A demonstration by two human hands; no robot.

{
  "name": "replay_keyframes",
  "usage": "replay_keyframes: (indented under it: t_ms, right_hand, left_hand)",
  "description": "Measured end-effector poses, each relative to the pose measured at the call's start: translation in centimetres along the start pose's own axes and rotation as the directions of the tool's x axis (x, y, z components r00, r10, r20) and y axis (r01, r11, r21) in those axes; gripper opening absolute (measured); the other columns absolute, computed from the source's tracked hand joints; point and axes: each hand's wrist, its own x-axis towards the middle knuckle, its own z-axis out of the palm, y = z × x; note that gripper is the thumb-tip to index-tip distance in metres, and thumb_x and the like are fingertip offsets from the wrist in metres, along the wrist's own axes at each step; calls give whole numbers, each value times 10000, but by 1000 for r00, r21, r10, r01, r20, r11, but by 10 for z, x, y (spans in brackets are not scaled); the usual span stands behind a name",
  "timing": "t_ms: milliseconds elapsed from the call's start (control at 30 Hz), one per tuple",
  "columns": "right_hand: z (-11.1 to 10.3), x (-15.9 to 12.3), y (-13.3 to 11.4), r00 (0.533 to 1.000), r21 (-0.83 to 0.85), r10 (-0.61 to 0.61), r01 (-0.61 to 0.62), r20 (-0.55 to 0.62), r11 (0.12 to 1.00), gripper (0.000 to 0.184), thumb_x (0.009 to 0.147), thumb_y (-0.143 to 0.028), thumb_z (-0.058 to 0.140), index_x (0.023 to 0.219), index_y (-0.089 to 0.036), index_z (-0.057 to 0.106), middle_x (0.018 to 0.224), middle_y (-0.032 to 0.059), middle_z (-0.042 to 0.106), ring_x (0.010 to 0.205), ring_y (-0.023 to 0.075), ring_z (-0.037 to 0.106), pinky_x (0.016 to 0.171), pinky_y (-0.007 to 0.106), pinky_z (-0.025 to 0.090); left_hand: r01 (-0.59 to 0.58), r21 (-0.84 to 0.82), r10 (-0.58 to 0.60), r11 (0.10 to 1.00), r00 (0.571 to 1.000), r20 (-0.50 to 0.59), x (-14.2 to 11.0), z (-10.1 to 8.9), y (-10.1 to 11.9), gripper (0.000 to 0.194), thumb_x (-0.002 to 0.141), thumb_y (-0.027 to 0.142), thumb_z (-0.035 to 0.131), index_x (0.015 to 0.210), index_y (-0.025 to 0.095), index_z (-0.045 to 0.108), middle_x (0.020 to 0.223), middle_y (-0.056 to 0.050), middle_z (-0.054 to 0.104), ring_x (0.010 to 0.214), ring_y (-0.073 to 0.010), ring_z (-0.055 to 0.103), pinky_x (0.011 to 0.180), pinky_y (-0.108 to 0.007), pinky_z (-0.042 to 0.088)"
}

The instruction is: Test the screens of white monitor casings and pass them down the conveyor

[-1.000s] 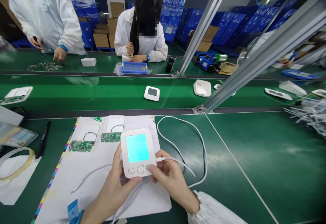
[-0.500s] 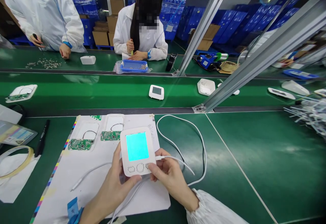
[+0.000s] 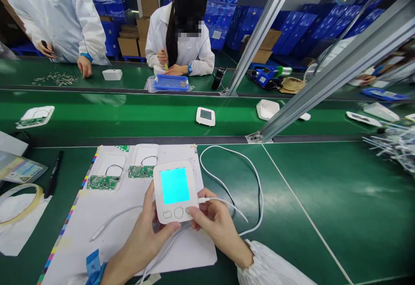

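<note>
Between my two hands is a white square device point(image 3: 175, 192) with a lit cyan screen and several button outlines below it. My left hand point(image 3: 147, 231) grips its left side and lower edge. At the lower right corner, my right hand point(image 3: 212, 218) holds the device, thumb over the right button. A white cable point(image 3: 223, 201) is plugged into its right side and loops over the table. Behind the device lie two open white housings with green circuit boards, one the left board point(image 3: 103, 183), the other the right board point(image 3: 140, 172). A second white cable end point(image 3: 97, 234) rests on the paper sheet point(image 3: 78, 237).
A green conveyor point(image 3: 145, 121) crosses ahead, carrying several white device parts. A metal post point(image 3: 301, 82) slants up at the right. Tape point(image 3: 37, 201) and a black marker point(image 3: 54, 175) lie at the left. Across the belt, two people in white coats work. Cable ties point(image 3: 394, 147) sit far right.
Parts on the conveyor have shifted right. Both hands and the device stay almost still, with the screen still cyan.
</note>
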Motion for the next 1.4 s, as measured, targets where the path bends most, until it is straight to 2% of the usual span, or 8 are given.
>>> replay_keyframes:
  t_ms: [433,633,933,1400]
  right_hand:
    - [-1,0,2,1000,2,-6,6,21,1000,450,793,-540,741,843,-194,459,602,-59,560,477,78,529,466,188,424]
    - [-1,-1,0,1000,2,-3,3,15,1000,444,791,-527,750,837,-198,455,598,-60,567,474,76,533,463,182,428]
    - [-1,-1,0,1000,11,-4,4,15,1000,441,789,-526,753,837,-204,455,582,-62,576,473,77,535,469,181,436]
    - [0,-1,0,1000,-13,3,-3,4,1000,458,770,-555,751,822,-199,469,599,-57,563,477,80,536,465,185,434]
  left_hand:
    - [-7,18,7,1000,1000,-3,0,-1,-1,929,726,312,772,1485,254,240,1184,-87,693,1053,-274,644,858,-296,508]
    - [24,18,-25,1000,999,47,0,-2,0,905,755,303,722,1481,244,186,1184,-73,687,1048,-247,636,880,-310,493]
    - [11,30,-13,999,999,49,0,-2,0,882,757,276,690,1477,248,181,1186,-57,672,1043,-219,631,888,-291,490]
    - [13,54,-15,998,999,42,1,-3,-3,885,755,292,697,1481,266,192,1202,-61,663,1068,-233,623,899,-303,488]
